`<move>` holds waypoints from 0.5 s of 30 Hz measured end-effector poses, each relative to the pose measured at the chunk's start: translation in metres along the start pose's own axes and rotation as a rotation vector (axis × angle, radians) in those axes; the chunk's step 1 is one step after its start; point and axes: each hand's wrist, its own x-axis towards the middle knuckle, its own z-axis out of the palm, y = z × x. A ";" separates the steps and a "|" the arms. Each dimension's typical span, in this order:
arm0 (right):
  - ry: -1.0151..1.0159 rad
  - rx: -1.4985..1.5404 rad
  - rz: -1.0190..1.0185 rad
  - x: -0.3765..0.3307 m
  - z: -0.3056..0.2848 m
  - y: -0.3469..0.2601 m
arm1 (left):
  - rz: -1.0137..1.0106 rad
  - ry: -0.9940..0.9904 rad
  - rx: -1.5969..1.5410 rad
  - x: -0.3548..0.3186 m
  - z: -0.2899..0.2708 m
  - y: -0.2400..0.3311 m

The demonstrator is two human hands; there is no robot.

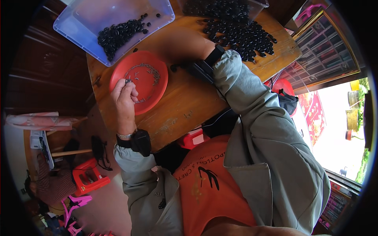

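My left hand [125, 94] is closed in a pinch at the left side of a round red plate [160, 92]. Small grey metal pieces poke out at its fingertips; their exact kind is too small to make out. Many thin, pin-like metal pieces [152, 74] lie in a loose ring on the plate. Motion smears my right hand [179, 44] above the wooden table, between the blue bin and a heap of glossy black oval pieces [238, 37]. Its fingers cannot be read.
A translucent blue bin [82, 29] with black pieces [118, 36] stands at the far left of the wooden table [177, 122]. A clear container [254, 10] of similar pieces is at the back. Red stools [89, 179] stand on the floor.
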 end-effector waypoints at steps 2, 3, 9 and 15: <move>-0.095 -0.122 0.001 0.003 -0.001 -0.004 | 0.002 0.001 0.005 0.001 -0.001 -0.002; -0.094 -0.121 -0.001 0.004 -0.001 -0.005 | 0.004 -0.002 0.007 0.001 -0.002 -0.002; -0.011 0.194 0.094 0.001 -0.006 0.001 | 0.015 0.005 0.007 -0.003 0.002 0.005; -0.066 0.750 0.223 -0.006 -0.027 -0.045 | 0.091 -0.046 -0.085 -0.006 0.003 0.004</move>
